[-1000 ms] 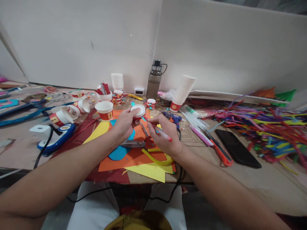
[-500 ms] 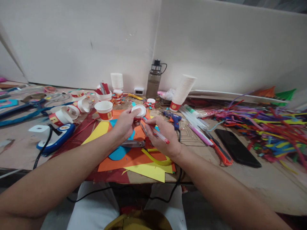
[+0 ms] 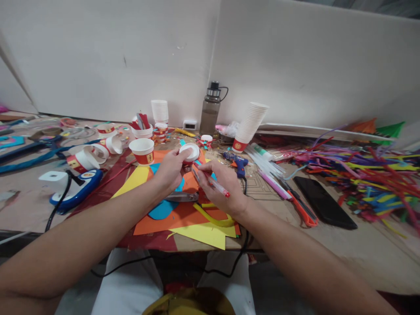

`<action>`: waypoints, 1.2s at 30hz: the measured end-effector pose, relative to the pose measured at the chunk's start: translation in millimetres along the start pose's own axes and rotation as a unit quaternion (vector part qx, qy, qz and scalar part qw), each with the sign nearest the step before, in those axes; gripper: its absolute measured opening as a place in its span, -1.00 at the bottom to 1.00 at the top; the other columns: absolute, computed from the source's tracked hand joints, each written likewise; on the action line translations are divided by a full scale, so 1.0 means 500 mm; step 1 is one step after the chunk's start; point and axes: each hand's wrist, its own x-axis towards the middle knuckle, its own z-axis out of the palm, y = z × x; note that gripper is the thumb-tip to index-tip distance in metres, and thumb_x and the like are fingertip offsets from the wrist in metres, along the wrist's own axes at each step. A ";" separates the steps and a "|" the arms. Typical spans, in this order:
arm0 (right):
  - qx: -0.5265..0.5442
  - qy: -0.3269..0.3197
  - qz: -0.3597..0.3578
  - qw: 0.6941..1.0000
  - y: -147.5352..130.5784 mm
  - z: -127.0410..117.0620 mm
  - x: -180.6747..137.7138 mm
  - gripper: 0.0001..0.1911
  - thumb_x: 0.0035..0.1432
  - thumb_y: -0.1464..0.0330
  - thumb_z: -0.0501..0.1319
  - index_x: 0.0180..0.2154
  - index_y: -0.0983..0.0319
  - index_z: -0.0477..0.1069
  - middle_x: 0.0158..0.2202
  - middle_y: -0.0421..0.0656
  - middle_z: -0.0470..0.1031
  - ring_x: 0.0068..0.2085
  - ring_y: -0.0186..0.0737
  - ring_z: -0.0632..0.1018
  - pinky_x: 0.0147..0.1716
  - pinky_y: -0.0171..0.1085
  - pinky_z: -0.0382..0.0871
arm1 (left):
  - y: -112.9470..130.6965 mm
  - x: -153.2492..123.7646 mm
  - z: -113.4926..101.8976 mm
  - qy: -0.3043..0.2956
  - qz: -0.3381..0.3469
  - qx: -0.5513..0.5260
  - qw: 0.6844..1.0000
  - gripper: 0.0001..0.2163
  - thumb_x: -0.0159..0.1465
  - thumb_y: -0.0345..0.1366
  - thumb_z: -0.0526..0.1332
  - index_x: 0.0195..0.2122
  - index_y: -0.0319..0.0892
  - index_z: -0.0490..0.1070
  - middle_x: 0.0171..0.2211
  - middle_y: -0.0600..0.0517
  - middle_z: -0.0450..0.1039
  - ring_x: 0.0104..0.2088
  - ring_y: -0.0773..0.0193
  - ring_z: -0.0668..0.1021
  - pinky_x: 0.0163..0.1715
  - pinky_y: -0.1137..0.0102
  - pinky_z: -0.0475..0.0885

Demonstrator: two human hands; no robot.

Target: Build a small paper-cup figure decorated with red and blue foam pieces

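Note:
My left hand (image 3: pixel 171 171) is closed round a small white and red paper cup piece (image 3: pixel 190 152), its round white face turned up toward me. In my right hand (image 3: pixel 223 183) a clear pen with a red end (image 3: pixel 220 187) is gripped, its front end pointing at the cup piece. The fingertips of my right hand are close to the cup piece's lower edge; whether they touch it I cannot tell. Beneath both hands lie orange paper (image 3: pixel 187 218), yellow paper (image 3: pixel 203 235) and blue paper pieces (image 3: pixel 160 211), with a metallic tool (image 3: pixel 182 197) on top.
A paper cup (image 3: pixel 142 151) stands left of my hands. Behind are a water bottle (image 3: pixel 210 109) and a leaning cup stack (image 3: pixel 251 124). A blue glue gun (image 3: pixel 239 164), an orange cutter (image 3: pixel 303 210), a black phone (image 3: pixel 324 202) and colourful pipe cleaners (image 3: pixel 370 170) lie rightward.
Almost nothing differs. The pen's red end has shifted very slightly left, and both hands keep their holds.

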 end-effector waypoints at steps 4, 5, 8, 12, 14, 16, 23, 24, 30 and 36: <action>0.004 0.001 0.002 1.000 0.002 0.001 -0.001 -0.97 0.21 0.41 0.14 -0.27 0.17 0.31 -0.38 -0.20 0.50 -0.36 -0.29 0.52 -0.35 -0.31 0.39 | 0.002 -0.001 0.001 -0.006 -0.004 0.005 1.000 -0.76 -0.05 -0.30 0.39 -0.39 -0.28 0.42 -0.49 0.05 0.42 -0.53 0.45 0.37 -0.63 0.53 0.17; 0.005 0.002 0.002 1.000 0.002 0.002 -0.002 -0.97 0.21 0.42 0.14 -0.27 0.17 0.31 -0.39 -0.20 0.50 -0.36 -0.30 0.52 -0.35 -0.31 0.39 | 0.002 -0.001 0.001 -0.006 -0.005 0.005 1.000 -0.76 -0.05 -0.30 0.39 -0.39 -0.28 0.42 -0.48 0.04 0.43 -0.52 0.44 0.37 -0.63 0.53 0.17; 0.003 0.000 0.004 1.000 0.001 0.003 -0.002 -0.96 0.21 0.42 0.14 -0.27 0.17 0.31 -0.38 -0.20 0.50 -0.36 -0.30 0.53 -0.35 -0.31 0.40 | 0.001 0.000 0.001 -0.007 -0.007 0.001 1.000 -0.75 -0.05 -0.29 0.39 -0.39 -0.28 0.42 -0.49 0.05 0.41 -0.53 0.45 0.36 -0.63 0.53 0.16; 0.010 0.042 0.011 0.999 -0.007 -0.007 0.004 -0.96 0.22 0.40 0.14 -0.25 0.17 0.34 -0.37 -0.19 0.52 -0.36 -0.29 0.55 -0.35 -0.29 0.43 | -0.003 0.004 -0.005 -0.002 -0.001 0.021 1.000 -0.74 -0.06 -0.26 0.39 -0.38 -0.25 0.42 -0.49 0.07 0.40 -0.53 0.44 0.37 -0.61 0.52 0.18; 0.019 0.071 0.027 0.997 -0.013 -0.015 0.009 -0.97 0.23 0.39 0.15 -0.25 0.17 0.35 -0.39 -0.20 0.51 -0.37 -0.30 0.54 -0.36 -0.29 0.43 | -0.004 0.005 -0.009 -0.003 0.025 0.060 0.998 -0.74 -0.01 -0.22 0.38 -0.34 -0.22 0.43 -0.47 0.07 0.41 -0.52 0.42 0.38 -0.58 0.51 0.21; 0.032 0.092 0.045 0.994 -0.017 -0.024 0.013 -0.97 0.22 0.38 0.17 -0.26 0.18 0.37 -0.41 -0.21 0.49 -0.38 -0.31 0.53 -0.35 -0.28 0.43 | -0.003 0.004 -0.013 -0.006 0.083 0.123 0.989 -0.78 0.05 -0.20 0.35 -0.34 -0.20 0.45 -0.47 0.08 0.41 -0.51 0.41 0.37 -0.54 0.50 0.22; 0.132 0.107 0.117 0.978 -0.010 -0.040 0.010 -0.92 0.24 0.35 0.16 -0.21 0.19 0.36 -0.34 -0.17 0.51 -0.34 -0.29 0.54 -0.33 -0.23 0.46 | 0.011 -0.013 -0.011 -0.018 0.234 0.285 0.929 -0.92 0.07 -0.32 0.35 -0.39 -0.16 0.55 -0.45 0.08 0.43 -0.39 0.31 0.37 -0.34 0.46 0.23; 0.140 0.105 0.125 0.977 -0.009 -0.041 0.010 -0.91 0.24 0.34 0.16 -0.21 0.19 0.35 -0.34 -0.17 0.51 -0.34 -0.28 0.54 -0.33 -0.23 0.47 | 0.012 -0.015 -0.010 -0.012 0.239 0.287 0.927 -0.91 0.04 -0.35 0.37 -0.40 -0.15 0.55 -0.44 0.08 0.43 -0.38 0.30 0.37 -0.33 0.45 0.24; 0.144 0.098 0.139 0.975 -0.008 -0.046 0.018 -0.91 0.26 0.31 0.15 -0.28 0.20 0.34 -0.42 -0.21 0.47 -0.41 -0.33 0.51 -0.40 -0.28 0.43 | 0.010 -0.015 -0.010 -0.013 0.257 0.288 0.922 -0.77 -0.06 -0.50 0.38 -0.37 -0.08 0.59 -0.38 0.04 0.47 -0.30 0.22 0.42 -0.25 0.42 0.28; 0.128 0.099 0.141 0.977 -0.005 -0.049 0.025 -0.86 0.26 0.29 0.14 -0.33 0.21 0.32 -0.47 -0.23 0.44 -0.47 -0.35 0.47 -0.47 -0.30 0.38 | 0.013 -0.020 -0.009 -0.055 0.286 0.323 0.900 -0.86 0.04 -0.42 0.36 -0.37 -0.07 0.60 -0.35 0.01 0.49 -0.25 0.20 0.45 -0.14 0.37 0.29</action>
